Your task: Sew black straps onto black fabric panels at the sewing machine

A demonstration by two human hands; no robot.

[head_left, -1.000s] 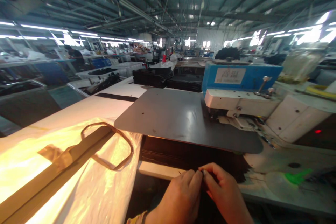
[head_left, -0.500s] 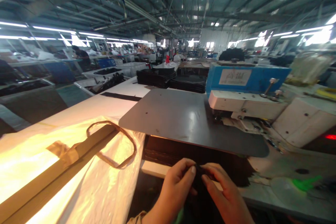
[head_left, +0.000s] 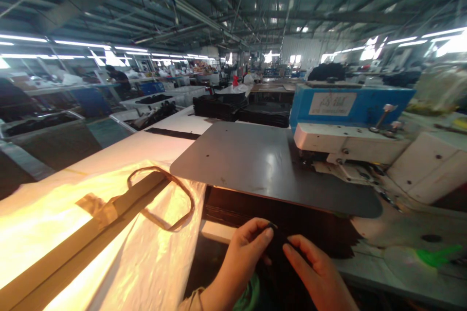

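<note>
My left hand (head_left: 243, 255) and my right hand (head_left: 314, 274) meet at the bottom middle of the view, both pinching a small piece of black fabric (head_left: 278, 243). They sit just in front of a stack of black fabric (head_left: 292, 221) that lies under the grey metal plate (head_left: 262, 163) of a sewing machine (head_left: 350, 143). The left thumb presses on the top edge of the piece. The right fingers curl round its right side.
A white woven sack (head_left: 109, 233) with a brown strap loop (head_left: 160, 199) lies at the left. Black fabric stacks (head_left: 219, 106) stand behind the plate. A blue box (head_left: 350, 104) tops the machine. A green object (head_left: 436, 255) lies at the right. People work at far tables.
My hands have risen a little and spread slightly apart, and the black piece between them shows more. The view has shifted slightly to the left.
</note>
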